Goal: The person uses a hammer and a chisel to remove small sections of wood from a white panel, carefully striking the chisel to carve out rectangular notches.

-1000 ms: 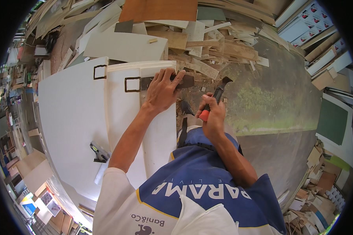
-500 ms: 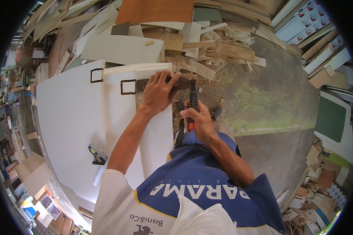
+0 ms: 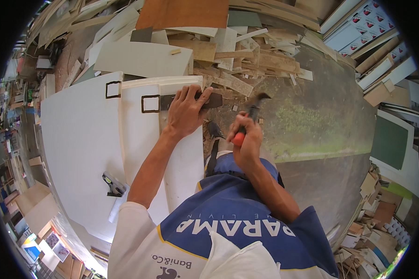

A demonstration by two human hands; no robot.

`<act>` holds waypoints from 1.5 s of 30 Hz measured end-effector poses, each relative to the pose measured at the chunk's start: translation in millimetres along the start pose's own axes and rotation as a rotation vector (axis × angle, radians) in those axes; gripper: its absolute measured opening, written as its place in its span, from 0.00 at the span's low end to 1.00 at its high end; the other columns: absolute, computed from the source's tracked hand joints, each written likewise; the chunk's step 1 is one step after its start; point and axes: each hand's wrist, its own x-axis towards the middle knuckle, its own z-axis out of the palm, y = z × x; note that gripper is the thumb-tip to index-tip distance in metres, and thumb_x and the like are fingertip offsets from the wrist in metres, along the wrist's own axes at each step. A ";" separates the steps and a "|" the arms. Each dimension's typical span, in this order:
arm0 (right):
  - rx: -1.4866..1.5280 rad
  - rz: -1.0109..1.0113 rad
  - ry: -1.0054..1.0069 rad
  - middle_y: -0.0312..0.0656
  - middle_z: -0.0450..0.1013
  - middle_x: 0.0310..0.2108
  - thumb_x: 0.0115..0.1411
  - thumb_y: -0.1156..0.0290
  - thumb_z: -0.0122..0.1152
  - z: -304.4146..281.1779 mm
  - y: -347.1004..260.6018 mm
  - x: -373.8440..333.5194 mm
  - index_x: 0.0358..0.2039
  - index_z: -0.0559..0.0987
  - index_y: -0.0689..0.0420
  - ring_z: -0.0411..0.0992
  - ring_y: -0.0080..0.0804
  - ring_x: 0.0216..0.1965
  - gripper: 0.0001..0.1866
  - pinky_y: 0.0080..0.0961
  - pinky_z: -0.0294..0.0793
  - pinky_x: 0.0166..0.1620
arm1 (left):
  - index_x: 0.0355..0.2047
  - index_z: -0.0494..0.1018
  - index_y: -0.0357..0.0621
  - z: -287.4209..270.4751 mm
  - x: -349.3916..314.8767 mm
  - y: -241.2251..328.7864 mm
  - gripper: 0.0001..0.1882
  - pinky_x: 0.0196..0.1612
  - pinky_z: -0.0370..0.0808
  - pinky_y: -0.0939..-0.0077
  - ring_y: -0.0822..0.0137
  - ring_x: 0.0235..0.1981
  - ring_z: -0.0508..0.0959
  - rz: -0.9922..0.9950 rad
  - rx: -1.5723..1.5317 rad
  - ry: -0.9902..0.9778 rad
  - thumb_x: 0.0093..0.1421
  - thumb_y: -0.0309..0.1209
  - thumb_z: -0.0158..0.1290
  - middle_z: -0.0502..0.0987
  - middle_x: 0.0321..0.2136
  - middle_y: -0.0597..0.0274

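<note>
My left hand is closed round a wide, dark chisel lying level over a white board. Its blade end meets the side of a small square with a dark outline. My right hand grips a hammer by its black ribbed handle, whose red butt shows below the fingers. The hammer's head is slightly blurred, to the right of the chisel's handle end and apart from it. A second dark-outlined square sits on the larger white panel at the left.
A black and green hand tool lies on the panel, left of my left forearm. Wood offcuts are heaped beyond the boards, with an orange-brown sheet behind. More scraps and leaning panels stand along the right.
The hammer has swung right, away from the chisel's handle end, and my right hand has moved slightly right with it. My left hand keeps the chisel in the same place.
</note>
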 end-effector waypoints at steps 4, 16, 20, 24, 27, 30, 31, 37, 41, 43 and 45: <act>-0.291 0.042 -0.139 0.35 0.67 0.21 0.58 0.70 0.61 1.4 12.5 -0.7 0.40 0.68 0.57 0.67 0.25 0.15 0.13 0.24 0.68 0.17 | 0.60 0.71 0.49 -1.6 0.5 1.5 0.35 0.53 0.68 0.61 0.56 0.49 0.69 -0.002 -0.002 0.005 0.49 0.29 0.64 0.69 0.44 0.58; -0.287 0.116 -0.187 0.36 0.67 0.20 0.59 0.71 0.59 6.5 9.9 -8.3 0.42 0.69 0.60 0.64 0.26 0.13 0.13 0.22 0.65 0.16 | 0.59 0.72 0.47 1.5 -2.1 -3.3 0.35 0.54 0.67 0.61 0.57 0.49 0.69 -0.010 -0.007 0.029 0.47 0.30 0.64 0.70 0.45 0.59; -0.042 0.006 0.071 0.36 0.67 0.20 0.58 0.73 0.58 3.1 4.5 2.5 0.41 0.70 0.59 0.65 0.26 0.14 0.12 0.23 0.67 0.17 | 0.59 0.72 0.48 2.7 -0.8 -2.3 0.36 0.54 0.67 0.61 0.57 0.50 0.69 0.001 -0.009 0.025 0.46 0.30 0.65 0.70 0.45 0.59; -0.200 0.092 -0.095 0.35 0.66 0.20 0.58 0.74 0.58 3.5 18.1 2.7 0.42 0.69 0.59 0.66 0.25 0.16 0.13 0.24 0.68 0.17 | 0.59 0.72 0.48 4.0 0.0 -1.3 0.36 0.54 0.67 0.61 0.57 0.50 0.69 -0.010 -0.009 0.044 0.46 0.29 0.65 0.70 0.45 0.60; -0.238 0.145 -0.232 0.35 0.65 0.20 0.57 0.73 0.59 -0.5 6.9 2.7 0.41 0.69 0.61 0.66 0.25 0.16 0.13 0.24 0.68 0.18 | 0.59 0.72 0.48 0.2 -0.8 -2.1 0.36 0.54 0.67 0.62 0.58 0.49 0.69 -0.021 -0.007 0.045 0.46 0.30 0.65 0.70 0.45 0.60; -0.063 -0.048 -0.005 0.36 0.65 0.20 0.57 0.73 0.59 -3.0 1.8 10.6 0.39 0.68 0.62 0.66 0.24 0.16 0.13 0.22 0.68 0.18 | 0.59 0.72 0.48 0.8 -1.5 -1.6 0.36 0.53 0.67 0.62 0.58 0.49 0.69 -0.015 0.002 0.049 0.46 0.30 0.65 0.70 0.44 0.61; -0.061 -0.086 0.065 0.36 0.66 0.20 0.57 0.73 0.59 -0.6 6.1 9.5 0.39 0.68 0.61 0.65 0.23 0.16 0.13 0.22 0.68 0.18 | 0.59 0.72 0.48 1.5 -0.5 -1.3 0.35 0.53 0.67 0.62 0.57 0.49 0.69 -0.011 -0.003 0.045 0.46 0.30 0.65 0.70 0.44 0.61; -0.369 0.120 -0.256 0.35 0.66 0.21 0.57 0.73 0.59 7.2 15.8 -5.1 0.39 0.68 0.60 0.65 0.24 0.15 0.12 0.21 0.68 0.18 | 0.60 0.72 0.51 1.4 -2.2 -3.3 0.36 0.52 0.67 0.60 0.56 0.49 0.69 -0.037 -0.043 0.051 0.47 0.30 0.66 0.70 0.45 0.60; -0.077 -0.058 0.041 0.37 0.65 0.20 0.56 0.73 0.60 -5.0 7.5 11.9 0.39 0.67 0.59 0.66 0.27 0.13 0.13 0.24 0.67 0.15 | 0.60 0.72 0.51 2.4 -0.8 -0.5 0.36 0.52 0.67 0.61 0.56 0.48 0.70 -0.022 -0.044 0.075 0.47 0.30 0.66 0.71 0.44 0.60; 0.005 -0.155 0.275 0.36 0.65 0.19 0.56 0.73 0.60 6.1 20.5 14.6 0.40 0.67 0.59 0.66 0.26 0.13 0.13 0.24 0.66 0.14 | 0.59 0.72 0.50 4.9 -0.2 -0.7 0.36 0.52 0.67 0.60 0.56 0.48 0.70 -0.012 -0.049 0.086 0.47 0.30 0.66 0.70 0.44 0.60; -0.159 -0.043 -0.025 0.35 0.65 0.18 0.57 0.74 0.60 9.5 24.4 0.6 0.40 0.68 0.59 0.65 0.25 0.13 0.13 0.23 0.67 0.16 | 0.58 0.73 0.49 4.3 -0.8 -2.0 0.35 0.52 0.68 0.61 0.56 0.47 0.70 -0.014 -0.047 0.091 0.46 0.31 0.66 0.70 0.44 0.60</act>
